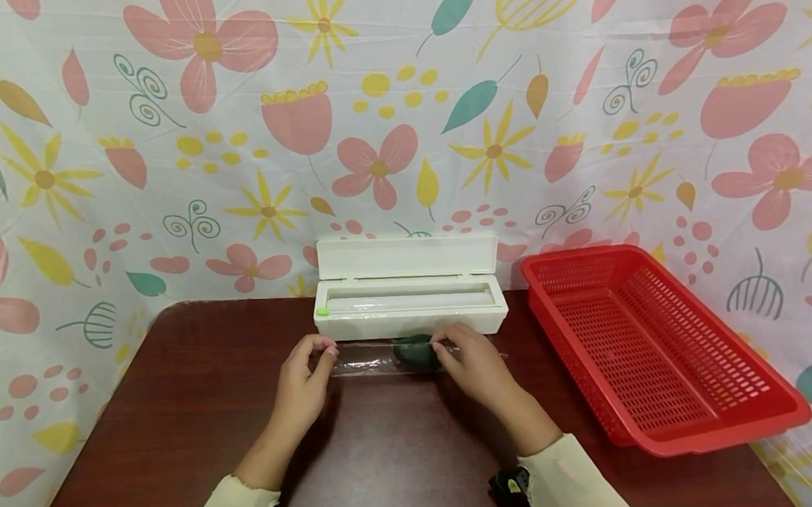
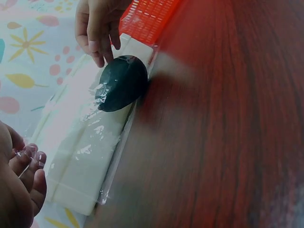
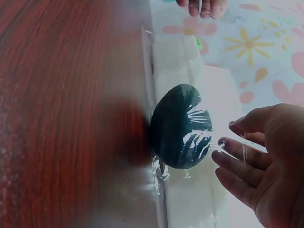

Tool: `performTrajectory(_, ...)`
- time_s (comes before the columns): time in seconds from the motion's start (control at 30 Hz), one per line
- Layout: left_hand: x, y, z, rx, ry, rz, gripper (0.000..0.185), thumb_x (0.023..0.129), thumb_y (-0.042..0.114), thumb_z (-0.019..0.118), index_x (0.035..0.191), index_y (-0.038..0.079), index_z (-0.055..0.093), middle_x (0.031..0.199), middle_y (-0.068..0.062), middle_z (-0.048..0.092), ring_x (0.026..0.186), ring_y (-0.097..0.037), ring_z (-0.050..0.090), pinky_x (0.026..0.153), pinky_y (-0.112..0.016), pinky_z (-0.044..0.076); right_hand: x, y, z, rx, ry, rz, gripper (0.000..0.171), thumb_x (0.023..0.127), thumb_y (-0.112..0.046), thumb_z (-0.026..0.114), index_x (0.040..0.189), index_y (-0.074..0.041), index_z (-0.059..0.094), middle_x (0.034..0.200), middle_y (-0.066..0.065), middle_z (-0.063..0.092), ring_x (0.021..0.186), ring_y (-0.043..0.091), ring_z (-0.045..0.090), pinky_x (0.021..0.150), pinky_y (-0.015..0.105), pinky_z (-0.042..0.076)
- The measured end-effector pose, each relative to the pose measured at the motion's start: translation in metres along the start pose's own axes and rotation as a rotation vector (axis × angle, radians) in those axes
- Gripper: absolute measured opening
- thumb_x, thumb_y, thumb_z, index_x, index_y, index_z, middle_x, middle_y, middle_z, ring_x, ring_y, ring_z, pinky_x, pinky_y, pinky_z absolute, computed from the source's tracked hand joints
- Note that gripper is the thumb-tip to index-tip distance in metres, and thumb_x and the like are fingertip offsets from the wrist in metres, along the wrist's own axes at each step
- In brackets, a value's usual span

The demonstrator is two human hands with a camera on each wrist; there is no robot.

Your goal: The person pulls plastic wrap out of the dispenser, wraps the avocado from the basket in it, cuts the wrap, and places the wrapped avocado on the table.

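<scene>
A dark green avocado-like fruit (image 1: pixel 414 354), smooth and egg-shaped, lies under a sheet of clear cling film (image 1: pixel 364 362). At the film's left end, my left hand (image 1: pixel 303 378) pinches its edge between thumb and fingers. My right hand (image 1: pixel 477 363) pinches the film just right of the fruit, the fingertips close to its side. In the right wrist view, film clings to the fingers (image 3: pixel 242 159). Just behind both hands stands a white cling film dispenser (image 1: pixel 410 324), its lid raised and a roll (image 1: pixel 409 300) inside.
A red plastic basket (image 1: pixel 576 359) stands at the right side of the dark wooden table (image 1: pixel 198 390). Behind the table hangs a flower-patterned cloth (image 1: pixel 396 91). A small green slider (image 1: pixel 323 312) sits at the dispenser's left front edge.
</scene>
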State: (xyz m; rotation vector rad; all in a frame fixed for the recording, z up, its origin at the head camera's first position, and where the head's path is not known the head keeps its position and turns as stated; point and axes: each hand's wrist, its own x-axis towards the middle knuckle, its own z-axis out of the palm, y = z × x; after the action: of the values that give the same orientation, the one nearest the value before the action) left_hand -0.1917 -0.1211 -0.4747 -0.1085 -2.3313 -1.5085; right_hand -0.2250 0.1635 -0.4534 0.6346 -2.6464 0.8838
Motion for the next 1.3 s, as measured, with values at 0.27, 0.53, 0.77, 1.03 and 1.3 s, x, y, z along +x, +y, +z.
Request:
performTrajectory(0.27,0.003,-0.003,0.005,-0.007,0.037,-0.058,0.015,0.101,0.017,0.06,0.109,0.005,0.066,0.101,-0.003,0.067,0.092,-0.014,0.059,0.084,-0.028,0.047,0.007,0.003,0.006,0.011,-0.017,0.022,0.006,0.096,-0.011,0.067,0.1,-0.013,0.07,0.099,0.003,0.071,0.096,0.021,0.065,0.089,0.043,0.053)
performTrajectory(0.53,0.005,-0.001,0.009,-0.01,0.076,-0.083,0.019,0.101,0.016,0.061,0.115,0.005,0.066,0.107,-0.009,0.068,0.103,-0.02,0.06,0.093,-0.036,0.043,0.012,0.005,0.011,0.007,-0.037,0.03,0.005,0.099,-0.015,0.064,0.101,-0.015,0.07,0.095,0.001,0.071,0.091,0.02,0.064,0.083,0.042,0.052)
performTrajectory(0.77,0.0,0.012,0.016,0.029,0.185,0.032,0.034,0.094,0.006,0.065,0.128,0.006,0.062,0.124,-0.012,0.059,0.117,-0.028,0.053,0.095,-0.036,0.042,0.016,0.006,0.014,-0.005,-0.033,0.038,0.007,0.099,-0.016,0.065,0.102,-0.015,0.07,0.098,0.001,0.073,0.095,0.02,0.067,0.086,0.042,0.053)
performTrajectory(1.03,-0.014,0.027,0.043,0.121,0.113,0.259,0.029,0.087,0.003,0.07,0.114,0.009,0.07,0.12,-0.008,0.064,0.118,-0.028,0.053,0.102,-0.046,0.041,0.018,0.005,0.018,0.001,-0.018,0.061,0.006,0.097,-0.014,0.067,0.101,-0.013,0.071,0.105,0.004,0.074,0.105,0.023,0.069,0.092,0.044,0.053)
performTrajectory(1.3,-0.018,0.036,0.075,0.225,-0.154,0.374,0.034,0.089,0.004,0.071,0.122,0.006,0.071,0.125,-0.008,0.066,0.119,-0.026,0.061,0.102,-0.045,0.05,0.021,0.004,0.025,-0.015,0.013,0.069,0.007,0.096,-0.013,0.068,0.102,-0.012,0.073,0.107,0.007,0.075,0.107,0.025,0.07,0.093,0.044,0.054)
